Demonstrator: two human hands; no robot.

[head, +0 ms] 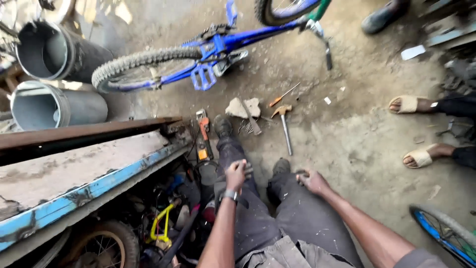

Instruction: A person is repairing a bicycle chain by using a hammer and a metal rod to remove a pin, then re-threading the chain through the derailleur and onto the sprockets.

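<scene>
Nearest the camera are the grey, dust-marked trouser legs [277, 218] of the seated person. At far left lie two grey cylindrical pipe sections [52, 101], open ends forward, their insides showing nothing. The left hand [235, 173], with a band at its wrist, is curled closed on the trouser cloth at the left knee. The right hand [312, 181] is closed loosely at the right knee; what it holds cannot be told. Beyond the shoes, a steel claw hammer [285, 126] lies on the dirt ground [357, 114].
</scene>
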